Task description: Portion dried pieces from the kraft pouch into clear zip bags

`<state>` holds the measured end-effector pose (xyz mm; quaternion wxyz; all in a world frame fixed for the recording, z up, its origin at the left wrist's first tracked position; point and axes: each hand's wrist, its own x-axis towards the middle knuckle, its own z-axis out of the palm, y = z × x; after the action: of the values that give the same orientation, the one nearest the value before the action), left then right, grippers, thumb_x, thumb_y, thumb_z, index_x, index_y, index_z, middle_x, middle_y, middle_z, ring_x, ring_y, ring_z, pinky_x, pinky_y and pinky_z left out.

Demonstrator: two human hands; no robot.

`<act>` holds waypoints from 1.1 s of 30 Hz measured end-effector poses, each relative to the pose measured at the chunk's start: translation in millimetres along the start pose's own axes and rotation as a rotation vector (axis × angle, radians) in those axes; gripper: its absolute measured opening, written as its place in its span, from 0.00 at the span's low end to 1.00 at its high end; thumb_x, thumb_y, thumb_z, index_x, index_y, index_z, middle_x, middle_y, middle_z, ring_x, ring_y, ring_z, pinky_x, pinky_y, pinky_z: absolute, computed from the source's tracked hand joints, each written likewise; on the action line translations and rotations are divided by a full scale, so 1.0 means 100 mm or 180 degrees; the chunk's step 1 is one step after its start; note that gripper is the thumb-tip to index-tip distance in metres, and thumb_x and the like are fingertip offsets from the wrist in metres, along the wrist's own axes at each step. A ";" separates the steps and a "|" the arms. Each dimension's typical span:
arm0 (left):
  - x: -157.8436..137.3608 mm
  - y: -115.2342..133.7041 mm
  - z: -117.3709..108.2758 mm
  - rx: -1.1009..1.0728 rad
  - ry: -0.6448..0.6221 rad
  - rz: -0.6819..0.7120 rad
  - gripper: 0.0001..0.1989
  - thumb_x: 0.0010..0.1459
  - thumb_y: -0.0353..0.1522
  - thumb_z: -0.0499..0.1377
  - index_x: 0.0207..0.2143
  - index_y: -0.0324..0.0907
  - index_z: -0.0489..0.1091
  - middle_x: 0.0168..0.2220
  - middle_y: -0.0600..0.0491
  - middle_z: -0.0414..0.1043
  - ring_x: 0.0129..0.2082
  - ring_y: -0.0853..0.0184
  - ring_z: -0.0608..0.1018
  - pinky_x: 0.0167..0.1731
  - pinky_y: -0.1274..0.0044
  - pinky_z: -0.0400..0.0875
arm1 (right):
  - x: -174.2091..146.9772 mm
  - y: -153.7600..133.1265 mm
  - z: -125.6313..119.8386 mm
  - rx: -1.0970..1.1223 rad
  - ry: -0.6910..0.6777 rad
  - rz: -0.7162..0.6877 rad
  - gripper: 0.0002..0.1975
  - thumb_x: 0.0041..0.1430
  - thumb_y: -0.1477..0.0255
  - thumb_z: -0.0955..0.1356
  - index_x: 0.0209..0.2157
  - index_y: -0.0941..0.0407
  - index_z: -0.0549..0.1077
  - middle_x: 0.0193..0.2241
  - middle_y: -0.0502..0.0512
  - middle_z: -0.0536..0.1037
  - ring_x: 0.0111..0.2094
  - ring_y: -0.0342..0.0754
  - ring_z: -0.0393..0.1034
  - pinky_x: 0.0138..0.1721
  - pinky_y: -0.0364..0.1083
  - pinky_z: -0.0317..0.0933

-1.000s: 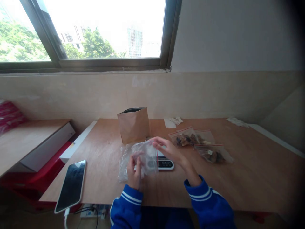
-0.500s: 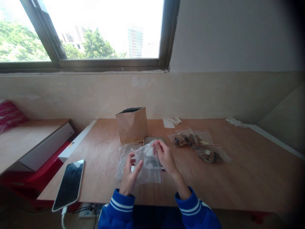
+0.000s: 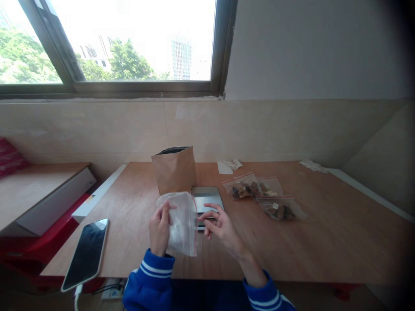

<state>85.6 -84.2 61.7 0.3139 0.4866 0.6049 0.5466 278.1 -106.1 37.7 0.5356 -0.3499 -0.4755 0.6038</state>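
Observation:
My left hand point(image 3: 160, 226) grips a clear zip-lock bag point(image 3: 183, 222) by its left side, thumb pressed on top. The bag's red zip edge faces right, and nothing shows inside it. My right hand point(image 3: 218, 222) is beside that red edge, its fingers apart and bent; whether a fingertip touches the edge I cannot tell. Behind the hands lies a flat kitchen scale point(image 3: 207, 196) with a silver plate, its front partly covered by my right fingers. A brown paper pouch point(image 3: 175, 170) stands upright with its top open, just behind the bag.
Several filled zip-lock bags point(image 3: 282, 209) with brown dried pieces lie to the right. A phone point(image 3: 86, 255) with a white cable rests at the table's left edge. Crumpled tissue point(image 3: 233, 165) and white paper are near the wall. A second table point(image 3: 42, 185) stands at left.
My left hand has closed on the bag and moved left. My right hand has let go of the bag's upper corner and come lower. The bag now hangs flatter, with its red edge at right.

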 end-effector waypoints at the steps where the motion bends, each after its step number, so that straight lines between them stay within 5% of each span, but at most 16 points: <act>1: 0.06 0.01 -0.05 0.0018 0.0144 -0.0021 0.24 0.54 0.51 0.53 0.28 0.39 0.72 0.16 0.59 0.60 0.18 0.71 0.64 0.20 0.79 0.58 | 0.03 -0.02 -0.07 -0.0128 0.0103 -0.0071 0.23 0.53 0.65 0.70 0.48 0.51 0.60 0.35 0.51 0.74 0.20 0.40 0.66 0.21 0.42 0.61; 4: 0.23 0.01 -0.18 0.0026 0.0080 -0.0147 0.22 0.52 0.50 0.55 0.24 0.40 0.68 0.15 0.59 0.60 0.16 0.71 0.64 0.18 0.79 0.57 | 0.19 -0.05 -0.40 -0.0817 0.0496 -0.0400 0.19 0.56 0.63 0.67 0.47 0.53 0.63 0.37 0.55 0.75 0.25 0.44 0.69 0.26 0.46 0.64; 6: 0.32 -0.02 -0.21 0.0094 -0.0169 -0.0256 0.21 0.53 0.50 0.53 0.24 0.41 0.65 0.13 0.61 0.59 0.12 0.72 0.62 0.14 0.79 0.55 | 0.34 -0.05 -0.68 -0.1626 0.0927 -0.0776 0.16 0.56 0.61 0.65 0.44 0.54 0.67 0.39 0.59 0.75 0.36 0.51 0.71 0.39 0.52 0.66; 10: 0.39 -0.11 -0.19 0.0275 -0.0301 -0.0279 0.19 0.55 0.49 0.50 0.26 0.42 0.63 0.15 0.60 0.63 0.08 0.73 0.62 0.10 0.80 0.53 | 0.55 -0.06 -1.07 -0.2871 0.1528 -0.1259 0.16 0.53 0.60 0.66 0.38 0.56 0.71 0.43 0.64 0.73 0.50 0.61 0.64 0.55 0.63 0.53; 13: 0.35 -0.13 -0.11 0.0090 -0.0313 -0.0238 0.20 0.56 0.49 0.49 0.29 0.41 0.65 0.15 0.61 0.63 0.08 0.73 0.62 0.09 0.80 0.53 | 0.50 -0.10 -0.89 -0.2608 0.1305 -0.1127 0.17 0.59 0.57 0.62 0.39 0.55 0.71 0.42 0.63 0.74 0.47 0.58 0.66 0.52 0.60 0.57; 16: 0.23 -0.07 0.02 -0.0193 -0.0315 -0.0151 0.22 0.56 0.50 0.50 0.33 0.39 0.67 0.15 0.61 0.62 0.09 0.73 0.63 0.09 0.81 0.53 | 0.34 -0.11 -0.36 -0.1845 0.0534 -0.0547 0.20 0.62 0.54 0.58 0.44 0.53 0.69 0.41 0.59 0.74 0.43 0.53 0.69 0.45 0.52 0.63; 19: 0.12 0.02 0.14 -0.0291 -0.0284 -0.0108 0.23 0.55 0.50 0.51 0.36 0.38 0.69 0.17 0.60 0.64 0.10 0.74 0.63 0.09 0.82 0.54 | 0.23 -0.07 0.11 -0.1054 -0.0286 0.0086 0.25 0.59 0.51 0.61 0.50 0.53 0.64 0.35 0.54 0.75 0.32 0.48 0.71 0.32 0.47 0.65; 21: 0.09 0.07 0.16 -0.0353 -0.0293 -0.0091 0.24 0.55 0.49 0.52 0.38 0.38 0.70 0.21 0.58 0.67 0.10 0.76 0.63 0.08 0.82 0.54 | 0.23 -0.04 0.26 -0.0646 -0.0416 0.0334 0.29 0.53 0.51 0.68 0.50 0.52 0.60 0.31 0.51 0.74 0.27 0.46 0.70 0.25 0.44 0.63; 28: 0.18 0.04 0.04 -0.0856 -0.0800 -0.0663 0.22 0.49 0.45 0.61 0.40 0.37 0.73 0.27 0.55 0.73 0.08 0.80 0.58 0.06 0.83 0.47 | 0.27 -0.10 0.13 -0.0445 -0.0417 0.0541 0.27 0.46 0.51 0.71 0.41 0.54 0.64 0.22 0.45 0.72 0.15 0.40 0.62 0.14 0.38 0.47; 33: 0.36 -0.03 -0.06 -0.0902 -0.0990 -0.0709 0.22 0.46 0.45 0.63 0.38 0.37 0.74 0.26 0.54 0.73 0.12 0.79 0.62 0.10 0.83 0.51 | 0.32 -0.08 -0.12 -0.1041 -0.0468 0.0207 0.23 0.53 0.50 0.66 0.40 0.54 0.68 0.27 0.51 0.74 0.26 0.46 0.70 0.21 0.41 0.58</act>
<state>67.8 -52.5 65.9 0.5269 0.4463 0.5164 0.5065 286.0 -72.7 44.7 0.4156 -0.4024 -0.5937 0.5594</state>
